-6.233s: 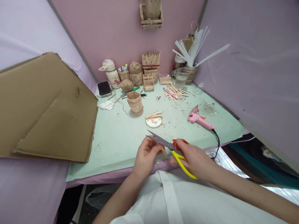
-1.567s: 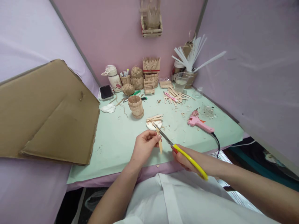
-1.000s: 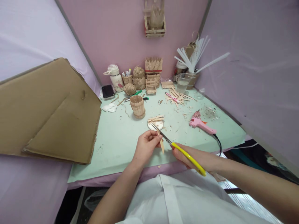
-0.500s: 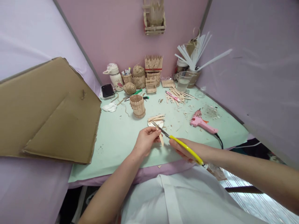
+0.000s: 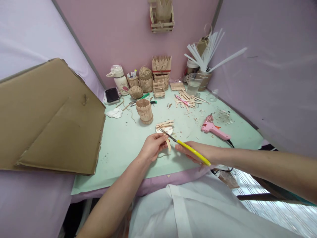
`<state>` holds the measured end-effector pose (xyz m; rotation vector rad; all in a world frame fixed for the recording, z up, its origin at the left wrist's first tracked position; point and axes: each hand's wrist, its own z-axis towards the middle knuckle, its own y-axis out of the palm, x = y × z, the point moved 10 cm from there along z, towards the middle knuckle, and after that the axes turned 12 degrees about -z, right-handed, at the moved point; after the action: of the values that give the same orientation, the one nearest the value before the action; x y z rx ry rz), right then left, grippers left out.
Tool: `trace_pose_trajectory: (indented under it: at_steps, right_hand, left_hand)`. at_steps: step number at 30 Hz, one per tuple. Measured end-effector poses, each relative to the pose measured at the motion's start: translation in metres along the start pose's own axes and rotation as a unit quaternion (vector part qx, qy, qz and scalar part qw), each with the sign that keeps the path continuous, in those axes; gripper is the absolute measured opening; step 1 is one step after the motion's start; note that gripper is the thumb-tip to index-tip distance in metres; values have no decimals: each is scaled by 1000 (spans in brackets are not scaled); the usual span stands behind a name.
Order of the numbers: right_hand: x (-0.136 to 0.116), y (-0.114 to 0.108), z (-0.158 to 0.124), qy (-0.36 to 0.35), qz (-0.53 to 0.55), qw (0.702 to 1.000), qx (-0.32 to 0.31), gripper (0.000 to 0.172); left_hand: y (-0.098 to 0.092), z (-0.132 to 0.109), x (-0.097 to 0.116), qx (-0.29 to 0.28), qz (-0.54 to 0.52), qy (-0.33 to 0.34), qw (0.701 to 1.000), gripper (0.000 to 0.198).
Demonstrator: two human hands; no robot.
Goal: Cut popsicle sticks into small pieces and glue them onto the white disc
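Observation:
My left hand (image 5: pixel 154 145) pinches a thin wooden stick (image 5: pixel 168 145) over the front middle of the table. In my right hand (image 5: pixel 192 151) are scissors with yellow handles (image 5: pixel 194 152); their blades cross over the fingertips of my left hand, beside the stick. Just beyond the blades, a small white disc (image 5: pixel 168 130) carries several short wooden strips (image 5: pixel 166 124). Behind it to the left stands a round cup made of wooden sticks (image 5: pixel 145 112).
A pink glue gun (image 5: pixel 215 130) lies to the right, with wood scraps near it. Loose sticks (image 5: pixel 187 99), a twine ball (image 5: pixel 136 92), a white bottle (image 5: pixel 120 81) and a water cup (image 5: pixel 193 86) are at the back. Cardboard (image 5: pixel 54 122) stands at the left.
The scissor blades look closer together, and the right hand has moved slightly left with them. A thin curved piece now shows on the table below the stick. The whole view has shifted a little.

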<state>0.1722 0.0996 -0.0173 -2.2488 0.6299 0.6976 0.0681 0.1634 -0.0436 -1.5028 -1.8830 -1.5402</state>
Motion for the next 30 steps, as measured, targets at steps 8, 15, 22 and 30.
trace_pose_trajectory:
  at_steps: [8,15,22,30]
  right_hand:
    - [-16,-1,-14,21,-26,999,-30,48]
    - [-6,5,0,27,58,997,-50,53]
    - [0,8,3,55,78,993,-69,55]
    - [18,11,14,61,93,992,-67,57]
  left_hand:
    - [3,-1,-4,-36,18,-30,999,26]
    - [-2,3,-6,-28,-2,-55,998,25]
    - [-5,6,-9,4,1,-88,996,13]
    - [-4,9,-11,7,12,-108,994,11]
